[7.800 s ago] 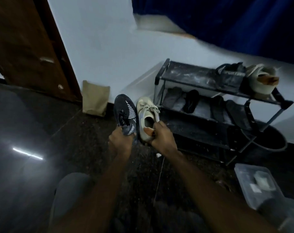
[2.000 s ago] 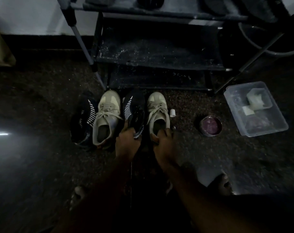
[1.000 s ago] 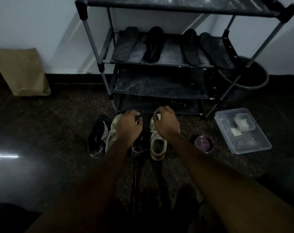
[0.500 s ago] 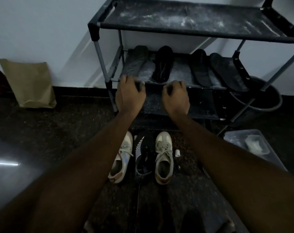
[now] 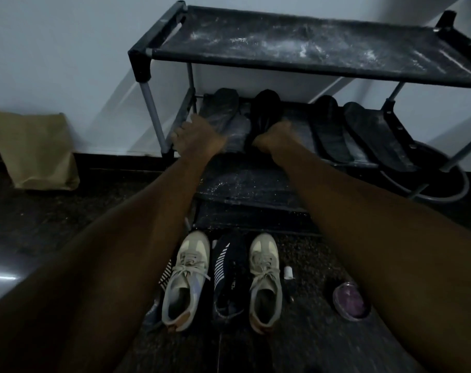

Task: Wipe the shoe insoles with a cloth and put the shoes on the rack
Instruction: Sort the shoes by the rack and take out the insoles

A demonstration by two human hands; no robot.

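Observation:
The black shoe rack (image 5: 296, 63) stands against the wall, with several dark insoles lying on its middle shelf. My left hand (image 5: 196, 138) curls over the near end of the leftmost grey insole (image 5: 223, 111). Beside it, my right hand (image 5: 272, 138) grips the near end of the black insole (image 5: 265, 109). Two more insoles (image 5: 328, 125) (image 5: 371, 133) lie further right. On the floor in front of the rack stand two beige sneakers (image 5: 187, 281) (image 5: 264, 281) with a dark striped shoe (image 5: 229, 278) between them. Another striped shoe (image 5: 165, 273) is mostly hidden behind my left forearm.
A brown paper bag (image 5: 35, 149) leans on the wall at the left. A small white bottle (image 5: 288, 271) and a round purple dish (image 5: 351, 300) sit on the floor right of the shoes. A dark basin (image 5: 444, 184) stands behind the rack's right end.
Both hands let go of the shoes on the floor, rose to the rack's middle shelf and now close on the near ends of two insoles.

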